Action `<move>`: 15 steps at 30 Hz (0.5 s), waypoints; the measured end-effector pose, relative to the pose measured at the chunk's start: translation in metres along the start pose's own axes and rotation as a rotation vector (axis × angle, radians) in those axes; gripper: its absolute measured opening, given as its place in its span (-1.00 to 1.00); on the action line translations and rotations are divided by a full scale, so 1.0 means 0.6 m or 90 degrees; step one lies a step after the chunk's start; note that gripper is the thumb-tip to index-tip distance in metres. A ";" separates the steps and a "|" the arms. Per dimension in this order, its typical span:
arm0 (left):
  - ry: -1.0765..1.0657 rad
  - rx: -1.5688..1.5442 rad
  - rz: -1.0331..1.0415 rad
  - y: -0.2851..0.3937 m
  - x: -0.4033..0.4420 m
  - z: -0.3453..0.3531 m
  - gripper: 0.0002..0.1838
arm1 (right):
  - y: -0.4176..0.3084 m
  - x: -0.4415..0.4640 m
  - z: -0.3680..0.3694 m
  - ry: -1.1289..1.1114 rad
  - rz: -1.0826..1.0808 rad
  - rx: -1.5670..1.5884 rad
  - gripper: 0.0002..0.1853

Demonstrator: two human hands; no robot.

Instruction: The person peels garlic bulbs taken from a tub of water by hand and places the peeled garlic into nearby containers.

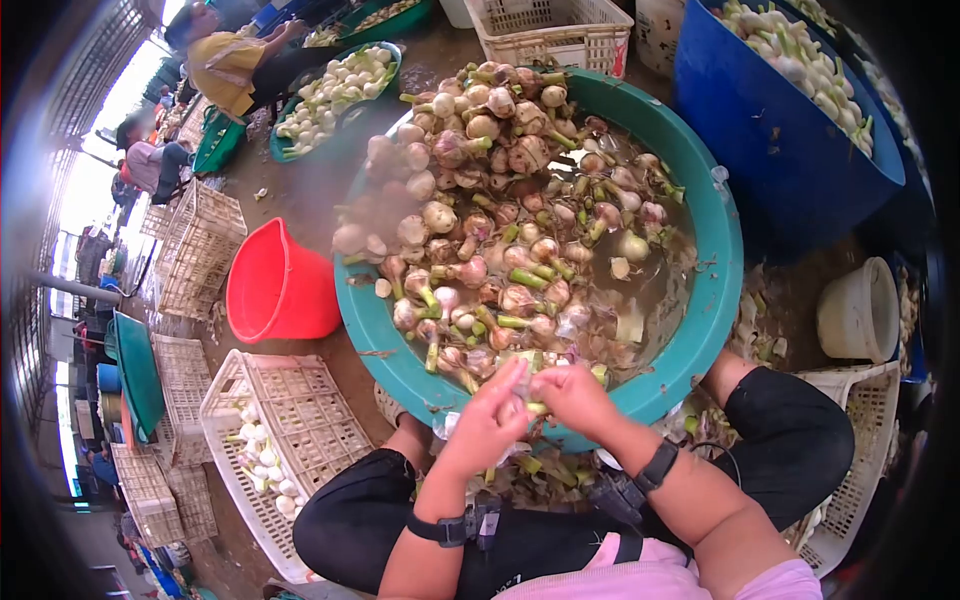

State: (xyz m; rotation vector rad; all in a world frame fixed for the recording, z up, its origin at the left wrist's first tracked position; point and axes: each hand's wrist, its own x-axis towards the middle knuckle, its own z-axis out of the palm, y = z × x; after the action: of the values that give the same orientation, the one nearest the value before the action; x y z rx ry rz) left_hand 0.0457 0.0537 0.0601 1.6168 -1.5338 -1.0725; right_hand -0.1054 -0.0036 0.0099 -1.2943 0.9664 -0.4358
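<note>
Both hands meet over the near rim of a large green tub (722, 290). My left hand (492, 415) has its fingers bent and pressed together around something small and pale green. Beside it, touching or nearly so, my right hand (572, 398) pinches what looks like the same piece, a garlic bulb with a short green stem (537, 408), partly hidden by the fingers. Unpeeled garlic bulbs (480, 127) are heaped at the tub's far side, and more float in murky water (650, 300). Loose skins lie among them.
A red bucket (285, 285) stands left of the tub. A white crate (290, 400) with peeled bulbs is at lower left. A blue tub (780, 140) is at upper right, a pale bucket (858, 312) at right. Two people (225, 65) sit at upper left.
</note>
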 end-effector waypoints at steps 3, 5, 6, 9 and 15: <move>-0.064 0.227 0.119 0.028 -0.006 -0.002 -0.52 | 0.010 0.017 -0.018 -0.047 0.272 0.326 -0.81; -0.063 0.367 0.199 0.016 -0.012 0.006 -0.54 | -0.001 0.014 -0.026 -0.094 0.318 0.451 -0.83; 0.043 0.298 0.175 -0.009 -0.014 0.016 -0.59 | -0.014 0.006 -0.023 -0.095 0.320 0.451 -0.83; 0.274 -0.263 -0.034 -0.048 -0.002 0.017 -0.72 | -0.036 -0.013 -0.006 -0.126 0.055 0.634 -0.82; 0.433 -0.930 -0.396 -0.053 -0.004 -0.037 -0.69 | -0.067 -0.072 -0.091 -0.049 -0.086 0.538 -0.78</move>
State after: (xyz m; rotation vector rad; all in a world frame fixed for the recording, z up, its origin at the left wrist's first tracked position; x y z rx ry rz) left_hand 0.0797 0.0577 0.0423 1.0659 0.3374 -1.2332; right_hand -0.1635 -0.0146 0.0645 -0.5956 0.5232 -0.7882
